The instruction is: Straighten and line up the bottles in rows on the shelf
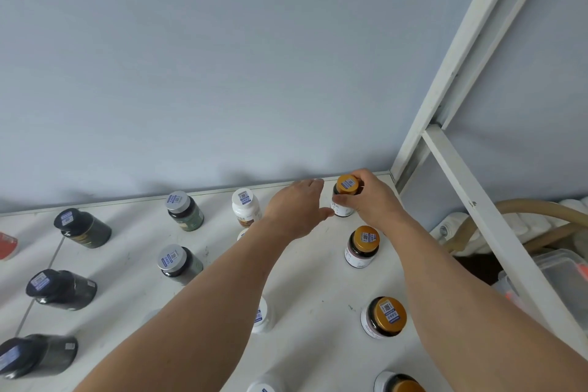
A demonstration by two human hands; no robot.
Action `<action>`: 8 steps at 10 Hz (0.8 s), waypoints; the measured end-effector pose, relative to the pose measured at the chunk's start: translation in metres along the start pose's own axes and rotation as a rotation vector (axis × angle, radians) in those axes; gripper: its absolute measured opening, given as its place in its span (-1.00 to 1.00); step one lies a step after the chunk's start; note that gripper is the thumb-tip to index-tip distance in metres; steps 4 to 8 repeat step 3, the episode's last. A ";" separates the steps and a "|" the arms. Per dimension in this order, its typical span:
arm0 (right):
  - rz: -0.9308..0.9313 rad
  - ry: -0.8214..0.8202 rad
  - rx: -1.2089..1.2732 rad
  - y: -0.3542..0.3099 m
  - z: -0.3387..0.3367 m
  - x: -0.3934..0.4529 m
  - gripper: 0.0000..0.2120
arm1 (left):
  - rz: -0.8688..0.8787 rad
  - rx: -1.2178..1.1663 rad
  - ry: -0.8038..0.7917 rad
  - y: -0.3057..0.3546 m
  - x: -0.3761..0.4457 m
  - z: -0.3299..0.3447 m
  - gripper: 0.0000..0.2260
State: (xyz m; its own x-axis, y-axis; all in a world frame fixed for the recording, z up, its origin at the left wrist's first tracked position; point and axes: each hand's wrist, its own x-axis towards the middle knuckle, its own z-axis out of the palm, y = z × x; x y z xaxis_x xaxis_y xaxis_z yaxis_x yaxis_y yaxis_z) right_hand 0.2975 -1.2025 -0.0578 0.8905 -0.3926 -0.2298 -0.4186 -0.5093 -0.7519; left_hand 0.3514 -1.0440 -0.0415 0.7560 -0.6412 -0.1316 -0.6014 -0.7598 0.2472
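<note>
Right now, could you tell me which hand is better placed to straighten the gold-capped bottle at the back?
Probably the right hand: it already grips the gold-capped bottle, while the left hand is open beside it.

A stockroom or shop storage corner: capped supplement bottles (186, 211) with barcode stickers stand on a white metal-framed shelf (318, 280) against a plain wall (222, 57).

Bottles upright on white shelf (318, 280), in loose columns — dark-capped at left (81, 227), silver-capped (183, 210), white (245, 207), gold-capped at right (362, 245). Rearmost gold-capped bottle (345, 197) is gripped, lower centre-right of frame.
</note>
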 end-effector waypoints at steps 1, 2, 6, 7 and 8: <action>0.011 -0.032 -0.019 0.000 -0.001 0.002 -0.51 | -0.006 -0.006 -0.010 -0.001 0.002 -0.004 -0.48; 0.019 -0.069 -0.026 -0.002 -0.003 0.003 -0.42 | -0.002 -0.047 0.004 0.002 0.002 -0.011 -0.47; -0.006 -0.022 -0.009 -0.011 -0.016 0.002 -0.27 | 0.022 -0.052 0.052 0.005 0.006 -0.024 -0.45; -0.006 -0.022 -0.009 -0.011 -0.016 0.002 -0.27 | 0.022 -0.052 0.052 0.005 0.006 -0.024 -0.45; -0.006 -0.022 -0.009 -0.011 -0.016 0.002 -0.27 | 0.022 -0.052 0.052 0.005 0.006 -0.024 -0.45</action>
